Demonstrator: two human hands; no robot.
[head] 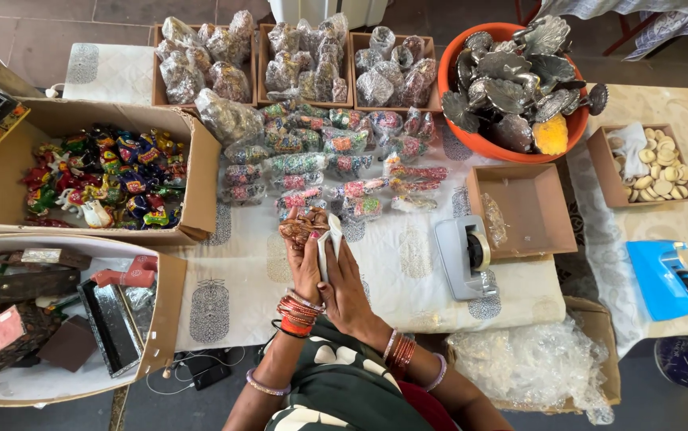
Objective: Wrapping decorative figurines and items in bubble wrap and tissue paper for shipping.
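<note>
While both palms press together near the lower middle of the frame, the left hand [305,267] and right hand [346,281] clasp a brown carved figurine [301,226] and a white wrap [329,243]. Just above lie wrapped colourful figurines [336,172]; right of them sits a grey tape dispenser [463,257].

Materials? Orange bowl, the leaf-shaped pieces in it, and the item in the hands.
Orange bowl: likely plastic, smooth uniform colour. Leaf-shaped pieces: look like metal, dark silvery sheen with ribbed relief. Item held between the left hand and right hand: brown and carved-looking, possibly wood; white wrap, paper or foam, unclear.
</note>
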